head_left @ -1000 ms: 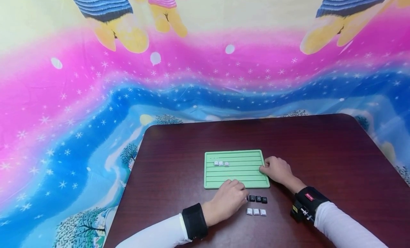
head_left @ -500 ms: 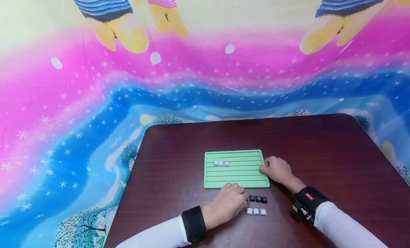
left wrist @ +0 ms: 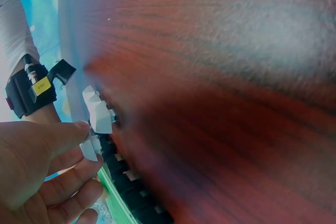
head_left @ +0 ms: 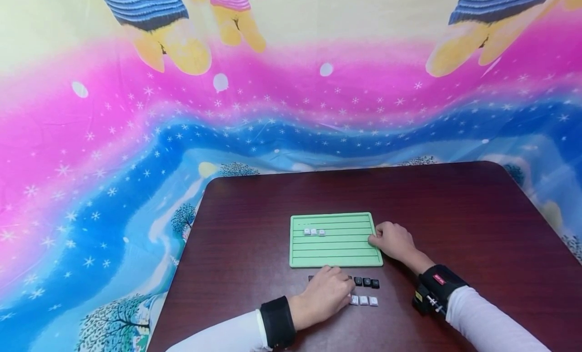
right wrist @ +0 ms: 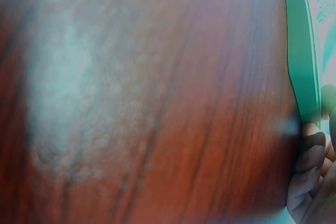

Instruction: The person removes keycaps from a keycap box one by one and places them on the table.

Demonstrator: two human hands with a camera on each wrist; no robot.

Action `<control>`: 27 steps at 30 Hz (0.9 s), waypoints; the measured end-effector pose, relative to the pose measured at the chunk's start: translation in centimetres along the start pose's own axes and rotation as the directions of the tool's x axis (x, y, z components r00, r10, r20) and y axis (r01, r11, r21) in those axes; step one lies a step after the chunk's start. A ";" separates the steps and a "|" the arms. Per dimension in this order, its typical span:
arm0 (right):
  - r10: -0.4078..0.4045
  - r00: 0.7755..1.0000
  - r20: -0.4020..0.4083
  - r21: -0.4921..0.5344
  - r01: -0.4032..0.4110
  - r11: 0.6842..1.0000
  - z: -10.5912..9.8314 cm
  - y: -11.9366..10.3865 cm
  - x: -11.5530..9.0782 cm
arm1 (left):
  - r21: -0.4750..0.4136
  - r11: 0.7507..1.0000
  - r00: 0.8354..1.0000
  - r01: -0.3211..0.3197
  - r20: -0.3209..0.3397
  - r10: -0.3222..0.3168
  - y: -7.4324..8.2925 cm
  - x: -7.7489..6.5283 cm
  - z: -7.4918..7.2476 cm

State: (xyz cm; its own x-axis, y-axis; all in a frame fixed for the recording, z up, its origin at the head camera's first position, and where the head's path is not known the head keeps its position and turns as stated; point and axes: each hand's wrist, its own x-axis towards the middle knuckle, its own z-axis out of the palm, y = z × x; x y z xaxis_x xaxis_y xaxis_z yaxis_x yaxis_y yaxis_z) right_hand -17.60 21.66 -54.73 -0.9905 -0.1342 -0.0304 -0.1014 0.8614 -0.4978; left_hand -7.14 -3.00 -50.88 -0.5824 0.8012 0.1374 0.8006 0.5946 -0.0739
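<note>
In the left wrist view, a white keycap (left wrist: 89,149) sits between the thumb and index finger of my left hand (head_left: 324,296), which pinches it. Beside those fingertips, other white keycaps (head_left: 364,301) stand in a short row on the table. Part of a row of black keycaps (head_left: 367,282) is hidden behind this hand. My right hand (head_left: 396,242) grips the right edge of a green ridged tray (head_left: 336,261), thumb over the rim and fingers curled at its side. Three white keycaps (head_left: 313,232) lie in the tray's upper left part.
The dark wooden table (head_left: 254,215) has rounded far corners. Behind it hangs a colourful printed cloth (head_left: 291,104). A black wrist strap with a small camera (head_left: 425,296) is on the right forearm, low over the table.
My left hand has moved slightly toward me, from the black keycaps to the left end of the white row, uncovering a black keycap at its left. The right hand and tray stay put.
</note>
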 end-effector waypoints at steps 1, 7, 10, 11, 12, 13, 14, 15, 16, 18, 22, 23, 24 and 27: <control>0.000 1.000 -0.001 0.000 0.000 1.000 0.0 0.0 0.0 | 0.003 1.000 1.000 0.000 0.004 0.000 0.1 0.0 0.0; 0.003 1.000 -0.002 0.002 -0.003 1.000 0.0 0.0 0.0 | 0.022 1.000 1.000 -0.010 -0.002 0.010 0.2 -0.1 0.3; 0.010 1.000 0.003 0.001 -0.010 1.000 0.0 0.0 0.0 | 0.023 1.000 1.000 -0.009 0.000 0.009 0.1 -0.1 0.5; 0.011 1.000 0.004 0.001 -0.011 1.000 0.0 0.0 0.0 | 0.021 1.000 1.000 -0.010 0.001 0.010 0.1 -0.1 0.6; 0.011 1.000 0.005 0.000 -0.011 1.000 0.0 0.0 0.1 | 0.019 1.000 1.000 -0.011 0.002 0.011 0.1 -0.1 0.6; 0.011 1.000 0.005 0.000 -0.011 1.000 0.0 0.0 0.1 | 0.017 1.000 1.000 -0.012 0.002 0.012 0.1 -0.1 0.7; 0.011 1.000 0.005 0.000 -0.011 1.000 0.0 0.0 0.1 | 0.015 1.000 1.000 -0.013 0.002 0.013 0.1 -0.1 0.8; 0.010 1.000 0.004 0.000 -0.010 1.000 0.0 0.0 0.1 | 0.011 1.000 1.000 -0.014 0.001 0.014 0.1 -0.1 0.9; 0.009 1.000 0.005 0.001 -0.009 1.000 0.0 0.0 0.1 | 0.009 1.000 1.000 -0.015 0.000 0.015 0.1 -0.2 0.9; 0.007 1.000 0.005 0.003 -0.007 1.000 0.0 0.0 0.0 | 0.008 1.000 1.000 -0.015 -0.001 0.015 0.2 -0.2 1.1; 0.006 1.000 0.004 0.005 -0.006 1.000 0.1 0.0 0.0 | 0.017 1.000 1.000 -0.013 -0.001 0.013 0.2 -0.3 1.3; 0.005 1.000 0.002 0.005 -0.005 1.000 0.1 0.1 0.0 | 0.020 1.000 1.000 -0.013 -0.001 0.013 0.2 -0.3 1.3; 0.004 1.000 0.000 0.005 -0.004 1.000 0.1 0.1 0.0 | 0.022 1.000 1.000 -0.012 -0.001 0.012 0.2 -0.4 1.3; 0.002 1.000 0.000 0.005 -0.002 1.000 0.1 0.1 0.1 | 0.030 0.999 1.000 -0.011 -0.004 0.011 0.2 -0.4 1.3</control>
State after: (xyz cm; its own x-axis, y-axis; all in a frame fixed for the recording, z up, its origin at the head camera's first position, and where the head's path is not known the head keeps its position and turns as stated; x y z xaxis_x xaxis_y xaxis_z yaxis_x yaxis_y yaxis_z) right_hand -17.66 21.70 -54.89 -0.9907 -0.1327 -0.0312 -0.0992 0.8591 -0.5021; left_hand -6.94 -3.14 -52.24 -0.5731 0.8073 0.1407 0.8021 0.5878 -0.1054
